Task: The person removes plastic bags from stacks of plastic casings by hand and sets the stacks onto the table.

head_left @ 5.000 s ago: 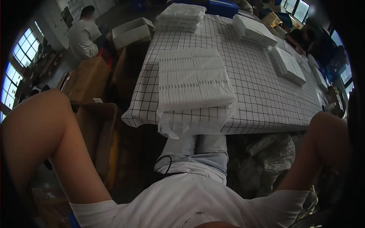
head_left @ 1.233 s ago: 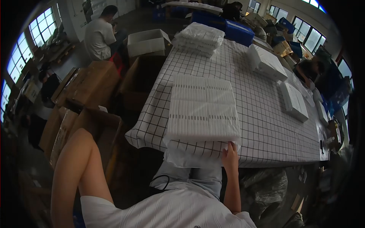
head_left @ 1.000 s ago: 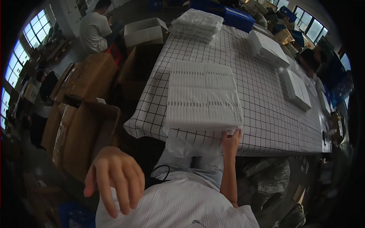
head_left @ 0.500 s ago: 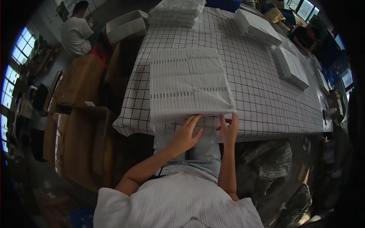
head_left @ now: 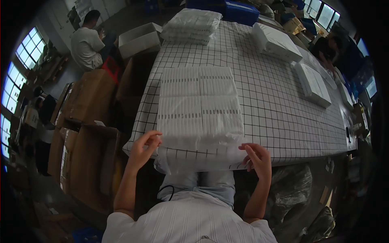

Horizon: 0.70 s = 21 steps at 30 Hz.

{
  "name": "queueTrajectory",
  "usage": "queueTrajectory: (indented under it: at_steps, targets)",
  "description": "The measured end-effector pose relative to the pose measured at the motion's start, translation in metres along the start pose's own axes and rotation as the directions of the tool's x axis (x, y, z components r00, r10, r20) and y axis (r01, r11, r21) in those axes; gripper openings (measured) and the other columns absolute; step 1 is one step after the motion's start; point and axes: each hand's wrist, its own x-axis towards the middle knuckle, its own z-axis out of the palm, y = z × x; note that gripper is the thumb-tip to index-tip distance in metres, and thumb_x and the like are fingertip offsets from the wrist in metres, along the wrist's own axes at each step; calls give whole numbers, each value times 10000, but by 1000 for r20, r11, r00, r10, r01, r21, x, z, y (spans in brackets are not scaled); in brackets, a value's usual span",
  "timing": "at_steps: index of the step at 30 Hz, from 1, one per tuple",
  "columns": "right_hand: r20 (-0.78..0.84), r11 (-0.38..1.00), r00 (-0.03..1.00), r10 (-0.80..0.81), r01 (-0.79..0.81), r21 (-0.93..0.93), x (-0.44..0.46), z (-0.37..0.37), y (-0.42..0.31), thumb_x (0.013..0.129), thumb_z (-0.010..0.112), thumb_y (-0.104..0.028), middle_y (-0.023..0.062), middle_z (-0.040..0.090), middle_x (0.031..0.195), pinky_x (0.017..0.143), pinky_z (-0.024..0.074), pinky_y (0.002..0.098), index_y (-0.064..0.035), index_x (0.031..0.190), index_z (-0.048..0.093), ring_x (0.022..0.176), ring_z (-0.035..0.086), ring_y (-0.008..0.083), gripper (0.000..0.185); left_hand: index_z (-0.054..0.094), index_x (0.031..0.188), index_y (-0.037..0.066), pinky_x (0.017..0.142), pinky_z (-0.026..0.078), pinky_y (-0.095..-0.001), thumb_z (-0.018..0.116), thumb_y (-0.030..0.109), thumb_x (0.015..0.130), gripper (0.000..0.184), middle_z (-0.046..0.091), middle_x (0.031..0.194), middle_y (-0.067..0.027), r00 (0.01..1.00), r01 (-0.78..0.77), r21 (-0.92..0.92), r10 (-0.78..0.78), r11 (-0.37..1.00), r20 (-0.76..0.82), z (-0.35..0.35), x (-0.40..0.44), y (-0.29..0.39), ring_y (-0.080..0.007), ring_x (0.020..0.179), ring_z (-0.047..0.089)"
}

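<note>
A flat block of white, thin, slat-like pieces (head_left: pixel 180 105) in clear plastic film lies near the front edge of the table. The loose end of the clear plastic bag (head_left: pixel 194 156) spreads over the edge towards my lap. My left hand (head_left: pixel 143 150) is at the block's front left corner, fingers bent and slightly apart, tips close to the film. Beside the front right corner is my right hand (head_left: pixel 259 158), its fingers loosely curled and apart. Nothing shows clearly in either hand; whether the fingertips touch the film is hard to make out.
A checked cloth covers the table (head_left: pixel 267 117). Stacked wrapped packs (head_left: pixel 192 24) lie at the back, with more white packs (head_left: pixel 312 85) along the right. Cardboard boxes (head_left: pixel 91 162) stand at left. One person (head_left: pixel 87 42) sits far left; another (head_left: pixel 326 48) is far right.
My hands have come away from the block's front edge and moved apart, left hand leftward, right hand rightward. The film's front end now lies flatter. The view has tilted slightly upward.
</note>
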Motion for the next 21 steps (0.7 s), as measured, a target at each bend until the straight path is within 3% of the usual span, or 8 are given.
queueTrajectory:
  at_steps: [1,4,7,11,13,16,18,21]
  targets:
    - [-141,995,985,-100,98,-18,12,-6,3,931,617,-175,123,696,894,414,450,207,31,1171,589,574,610,98,318,405,1416,90,1002,442,-409,690,316,871,655,452,1408,-170,971,-29,163,66,986,-229,-9,1,-5,-300,1268,480]
    - [-302,987,941,-155,132,-94,38,-6,-7,931,614,-173,114,695,912,369,384,196,17,1196,584,508,552,70,327,283,1476,143,1026,415,-456,735,374,825,826,442,1411,-199,901,-195,525,363,828,-238,1,22,-39,-351,1260,484]
    - [-359,980,913,-196,190,-51,47,-8,-24,944,581,-161,176,662,1077,327,317,184,11,1258,537,435,479,42,361,144,1513,153,1057,385,-456,758,404,794,978,396,1445,-210,989,-69,365,113,928,-98,6,29,-30,-380,1279,456]
    - [103,866,973,-209,135,481,18,-70,-43,964,520,-171,248,605,1198,288,317,170,5,1370,427,363,484,65,452,99,1523,158,1058,378,-444,714,389,848,942,404,1436,-222,990,-129,199,137,971,-24,-7,33,-38,-354,1263,477]
    - [50,964,990,-133,117,239,11,-79,-43,969,533,-212,236,574,1261,434,483,194,16,1385,399,582,641,117,493,62,1530,153,1030,394,-425,648,363,911,878,396,1437,-218,999,32,-311,-27,950,20,-21,34,-46,-304,1264,472]
    - [-165,997,984,-73,72,-9,64,-67,6,967,558,-275,220,478,1384,822,545,310,28,1410,360,1058,632,226,573,110,1525,104,1038,363,-368,529,430,967,770,380,1442,-194,991,102,-331,-124,938,-47,-30,63,-53,-241,1310,404]
    - [-156,997,984,-83,82,-11,98,-38,20,964,556,-366,199,379,1468,1104,321,401,31,1440,313,1367,358,301,665,134,1520,83,1052,344,-354,504,472,968,770,379,1441,-186,989,92,-359,-126,929,-74,-24,79,-51,-231,1327,378]
    - [-120,993,991,-65,76,88,131,-6,26,954,545,-434,206,335,1492,1137,244,383,27,1467,259,1408,280,324,746,175,1504,44,1087,297,-340,468,550,954,802,393,1432,-175,989,89,-389,-126,917,-71,-3,103,-37,-240,1344,355]
